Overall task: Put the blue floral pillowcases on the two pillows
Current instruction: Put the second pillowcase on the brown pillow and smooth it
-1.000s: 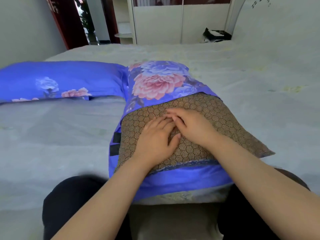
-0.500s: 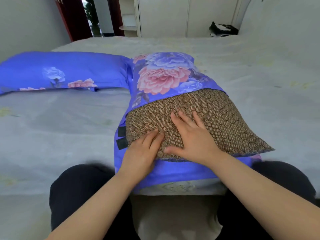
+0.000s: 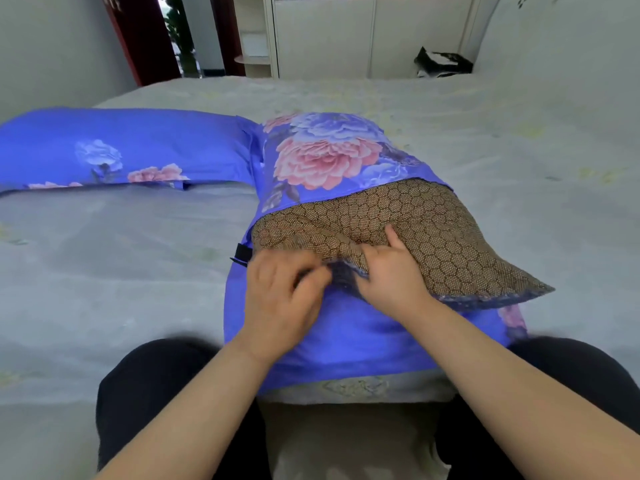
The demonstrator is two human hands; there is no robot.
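A brown honeycomb-patterned pillow [image 3: 433, 233] lies on the bed in front of me, its far half inside a blue floral pillowcase [image 3: 325, 157]. The case's lower flap [image 3: 363, 337] spreads under the pillow toward my knees. My left hand [image 3: 280, 299], blurred, curls its fingers at the pillow's near edge. My right hand [image 3: 391, 271] grips and bunches that same near edge, one finger pointing up on the brown fabric. A second pillow in a blue floral case [image 3: 114, 150] lies flat at the left.
The pale bed sheet [image 3: 121, 258] stretches around the pillows. My dark-trousered knees [image 3: 149, 386] sit at the bed's near edge. A black-and-white bag [image 3: 443, 62] rests at the far right by white cupboards [image 3: 367, 36]. A doorway [image 3: 180, 32] opens at the far left.
Both hands slid from the middle of the brown pillow back to its near edge. The right hand went from lying flat to bunching the edge, and the left hand's fingers curled.
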